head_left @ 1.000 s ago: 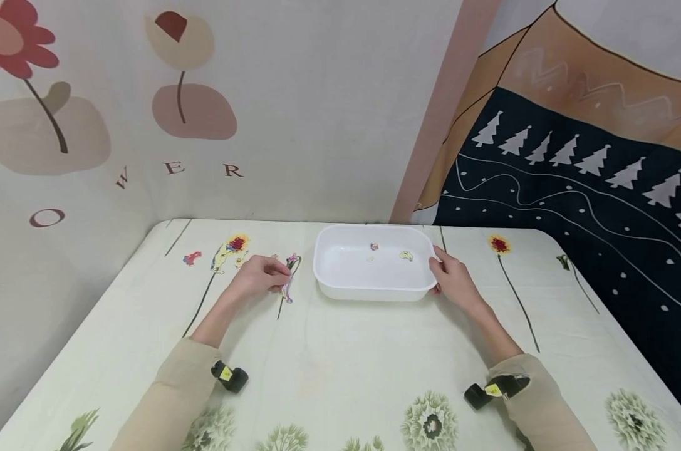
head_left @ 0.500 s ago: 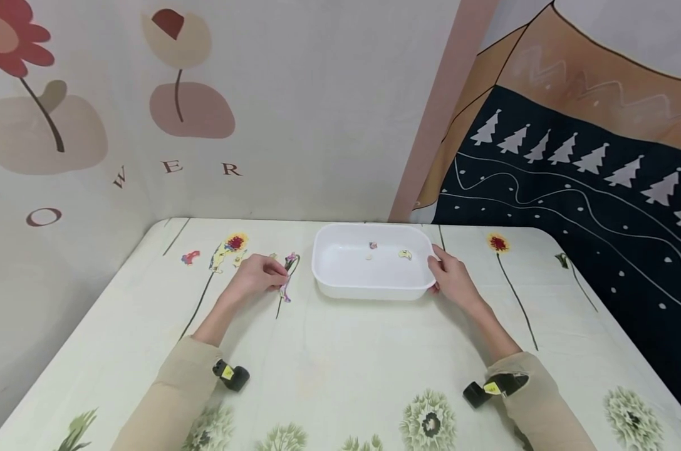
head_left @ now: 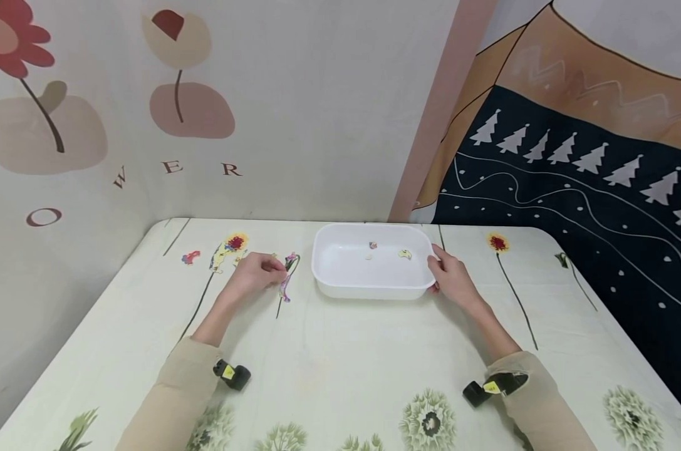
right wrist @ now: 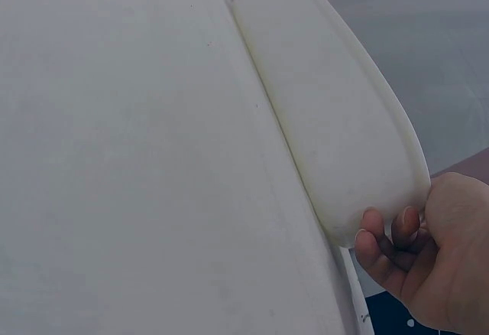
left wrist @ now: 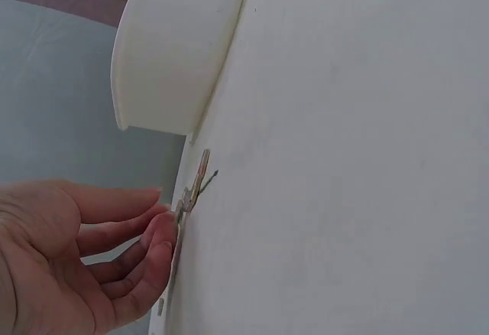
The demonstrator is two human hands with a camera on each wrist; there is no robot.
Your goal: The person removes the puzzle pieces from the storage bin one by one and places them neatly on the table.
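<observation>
My left hand [head_left: 257, 274] bends its fingers at a small flat pink-and-purple piece [head_left: 285, 290] on the table, its fingertips pinching the upper part. In the left wrist view, thumb and fingers meet at the near end of flat pieces [left wrist: 200, 173], seen edge-on; their exact shape is hard to tell. My right hand [head_left: 452, 275] grips the right end of a white plastic tray [head_left: 374, 292], thumb at the rim and fingers curled below it. Inside the tray lie a small yellow piece [head_left: 405, 254], a pinkish piece [head_left: 373, 245] and a pale one [head_left: 368, 257].
Left of my left hand lie a red-and-blue piece [head_left: 190, 257] and a yellowish patterned piece [head_left: 218, 257], partly over a printed flower. The tablecloth [head_left: 340, 357] carries printed flowers and stems. A patterned curtain [head_left: 317, 113] hangs behind the table.
My left fingertips have shifted very slightly at the pink-and-purple piece. The right hand and the tray stay in place; the head view moved a little.
</observation>
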